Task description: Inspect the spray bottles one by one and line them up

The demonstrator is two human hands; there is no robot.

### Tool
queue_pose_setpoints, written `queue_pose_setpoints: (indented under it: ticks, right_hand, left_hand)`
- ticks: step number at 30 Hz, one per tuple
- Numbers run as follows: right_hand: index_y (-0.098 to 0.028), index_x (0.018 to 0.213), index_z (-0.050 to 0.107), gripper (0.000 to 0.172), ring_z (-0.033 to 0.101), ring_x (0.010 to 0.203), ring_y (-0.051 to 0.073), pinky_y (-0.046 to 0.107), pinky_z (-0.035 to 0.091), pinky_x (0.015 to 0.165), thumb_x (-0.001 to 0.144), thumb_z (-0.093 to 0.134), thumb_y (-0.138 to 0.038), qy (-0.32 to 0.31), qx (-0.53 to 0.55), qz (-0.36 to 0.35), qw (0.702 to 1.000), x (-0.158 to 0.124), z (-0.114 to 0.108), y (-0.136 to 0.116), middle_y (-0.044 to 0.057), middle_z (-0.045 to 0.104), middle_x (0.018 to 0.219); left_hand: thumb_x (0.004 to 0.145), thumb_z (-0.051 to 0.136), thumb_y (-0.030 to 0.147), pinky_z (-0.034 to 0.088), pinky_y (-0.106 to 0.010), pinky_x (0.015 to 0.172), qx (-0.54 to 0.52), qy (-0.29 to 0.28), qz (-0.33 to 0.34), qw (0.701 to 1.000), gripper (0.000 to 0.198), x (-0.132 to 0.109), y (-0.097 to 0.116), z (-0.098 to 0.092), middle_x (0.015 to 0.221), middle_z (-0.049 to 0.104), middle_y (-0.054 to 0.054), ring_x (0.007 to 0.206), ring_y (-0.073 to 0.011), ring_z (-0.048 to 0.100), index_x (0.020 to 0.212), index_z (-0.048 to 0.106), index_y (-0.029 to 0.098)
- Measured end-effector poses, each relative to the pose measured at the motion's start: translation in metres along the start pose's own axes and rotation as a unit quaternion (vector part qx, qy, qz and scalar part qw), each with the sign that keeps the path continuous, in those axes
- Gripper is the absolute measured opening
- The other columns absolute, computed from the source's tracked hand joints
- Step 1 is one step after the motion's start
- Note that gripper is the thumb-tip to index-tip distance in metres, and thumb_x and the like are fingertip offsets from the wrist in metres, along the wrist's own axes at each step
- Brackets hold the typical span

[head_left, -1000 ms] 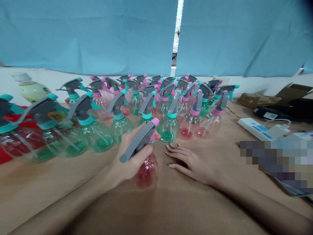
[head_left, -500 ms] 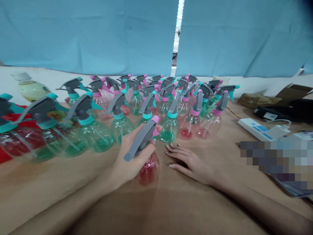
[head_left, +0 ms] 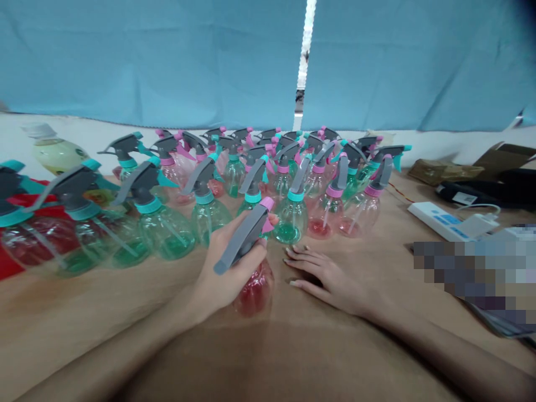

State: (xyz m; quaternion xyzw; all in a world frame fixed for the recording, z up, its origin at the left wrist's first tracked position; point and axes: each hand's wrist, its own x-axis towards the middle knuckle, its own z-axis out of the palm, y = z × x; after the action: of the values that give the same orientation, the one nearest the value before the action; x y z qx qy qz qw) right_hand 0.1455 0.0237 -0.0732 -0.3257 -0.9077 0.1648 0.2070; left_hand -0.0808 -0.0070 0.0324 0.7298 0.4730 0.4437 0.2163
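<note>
My left hand [head_left: 226, 268] is wrapped round the neck of a pink spray bottle [head_left: 254, 290] that stands on the brown table [head_left: 293, 357], its grey trigger head [head_left: 243, 237] pointing back toward me. Just to the right of that bottle, my right hand [head_left: 322, 273] lies flat on the table with its fingers stretched out and holds nothing. Several green and pink spray bottles [head_left: 288, 218] with grey heads stand in rows right behind both hands.
A white power strip [head_left: 439, 219] with a cable, a dark object [head_left: 481, 192] and cardboard pieces [head_left: 444, 170] lie at the right. A yellowish bottle [head_left: 56, 153] stands at the far left. A blue curtain [head_left: 167, 61] hangs behind the table.
The pink bottle in my left hand has shifted slightly right and a little away from me. My right hand has stayed flat on the table.
</note>
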Motion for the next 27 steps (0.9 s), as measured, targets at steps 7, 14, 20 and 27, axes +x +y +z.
queue_pose_setpoints:
  ticks: [7,14,20,27]
  right_hand:
    - [-0.024,0.134,0.050,0.045,0.043,0.133,0.022,0.047,0.031,0.113,0.093,0.049,-0.044,0.005,0.006,0.001,1.000,-0.0002,-0.0003,-0.0003,0.005,0.054,0.138]
    - [-0.024,0.135,0.049,0.046,0.043,0.132,0.022,0.048,0.031,0.113,0.094,0.048,-0.044,0.005,0.002,-0.005,1.000,-0.0003,0.0003,0.0005,0.006,0.054,0.138]
    - [-0.024,0.135,0.049,0.046,0.044,0.132,0.023,0.048,0.031,0.113,0.094,0.048,-0.044,0.007,0.004,-0.002,1.000,0.0001,-0.0002,-0.0004,0.006,0.054,0.137]
    - [-0.024,0.135,0.049,0.046,0.042,0.133,0.022,0.048,0.031,0.113,0.094,0.048,-0.044,0.005,0.004,-0.002,1.000,-0.0001,-0.0007,-0.0008,0.005,0.054,0.138]
  left_hand:
    - [0.077,0.050,0.019,0.042,-0.023,0.054,-0.015,0.007,0.015,1.000,0.026,0.0001,-0.0014,0.0002,0.067,0.053,0.004,0.055,-0.0122,0.046,0.099,0.063,0.025]
    - [0.077,0.050,0.019,0.043,-0.023,0.054,-0.004,0.005,0.015,1.000,0.028,-0.0006,-0.0033,0.0000,0.066,0.053,0.005,0.056,-0.0124,0.048,0.101,0.063,0.025]
    - [0.078,0.050,0.019,0.042,-0.023,0.053,-0.001,0.008,0.011,1.000,0.024,-0.0007,-0.0020,0.0001,0.065,0.052,0.005,0.054,-0.0121,0.046,0.097,0.063,0.025]
    - [0.079,0.050,0.020,0.042,-0.024,0.054,-0.010,0.005,0.015,1.000,0.025,-0.0009,-0.0020,0.0008,0.066,0.051,0.005,0.055,-0.0126,0.046,0.099,0.062,0.026]
